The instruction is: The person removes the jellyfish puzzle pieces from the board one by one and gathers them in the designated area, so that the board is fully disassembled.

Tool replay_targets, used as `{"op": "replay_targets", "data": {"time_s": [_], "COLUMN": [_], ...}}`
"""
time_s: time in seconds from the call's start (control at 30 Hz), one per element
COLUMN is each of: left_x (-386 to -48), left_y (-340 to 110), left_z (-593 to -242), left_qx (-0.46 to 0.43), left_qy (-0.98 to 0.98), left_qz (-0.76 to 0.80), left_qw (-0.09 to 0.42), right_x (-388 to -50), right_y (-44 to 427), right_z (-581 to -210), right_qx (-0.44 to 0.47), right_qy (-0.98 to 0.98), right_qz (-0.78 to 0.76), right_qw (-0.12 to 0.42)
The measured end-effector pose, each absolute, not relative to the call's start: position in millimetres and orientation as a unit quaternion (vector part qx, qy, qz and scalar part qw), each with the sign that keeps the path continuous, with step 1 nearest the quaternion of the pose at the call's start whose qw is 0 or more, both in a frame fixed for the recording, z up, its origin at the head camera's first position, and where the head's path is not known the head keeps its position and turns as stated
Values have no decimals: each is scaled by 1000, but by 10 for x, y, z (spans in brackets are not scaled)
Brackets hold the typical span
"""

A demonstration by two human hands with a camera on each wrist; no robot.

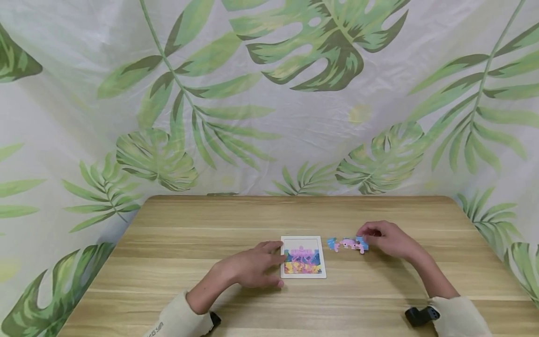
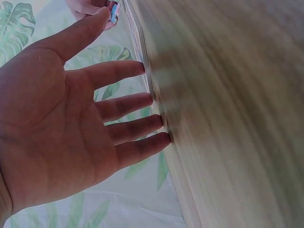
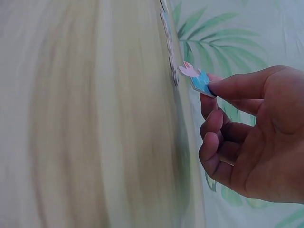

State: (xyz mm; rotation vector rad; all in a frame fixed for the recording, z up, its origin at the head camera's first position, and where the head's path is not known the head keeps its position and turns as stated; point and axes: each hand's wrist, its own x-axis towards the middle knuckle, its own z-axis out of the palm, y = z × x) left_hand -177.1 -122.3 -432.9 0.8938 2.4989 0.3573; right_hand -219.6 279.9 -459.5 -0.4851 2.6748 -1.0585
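A square puzzle board (image 1: 303,276) with a white frame lies on the table, its lower part filled with a pink, blue and yellow picture and its upper part bare. My left hand (image 1: 257,267) rests with spread fingers at the board's left edge; the left wrist view shows the palm (image 2: 57,118) and straight fingers. My right hand (image 1: 389,239), right of the board, pinches a blue and pink puzzle piece (image 3: 201,82) between thumb and index finger (image 3: 256,123), the other fingers curled. Beside it in the head view lie several loose pieces (image 1: 347,243), pink and blue.
The wooden table (image 1: 210,215) reaches back to a hanging cloth (image 1: 294,140) printed with green leaves. A black device (image 1: 421,316) is at my right sleeve (image 1: 459,316), and another dark one (image 1: 214,321) is at the left sleeve (image 1: 181,318).
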Motion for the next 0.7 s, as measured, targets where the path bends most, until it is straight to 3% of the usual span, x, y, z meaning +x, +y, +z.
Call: {"op": "replay_targets", "data": {"time_s": [0.7], "left_x": [-1782], "left_y": [-1230], "left_z": [-4358], "left_qx": [327], "left_qy": [907], "left_qz": [132], "left_qw": [232], "right_x": [-2202], "right_y": [2904], "right_z": [-4637], "right_qx": [-175], "right_qy": [920], "right_qz": [-332], "right_qw": [109]}}
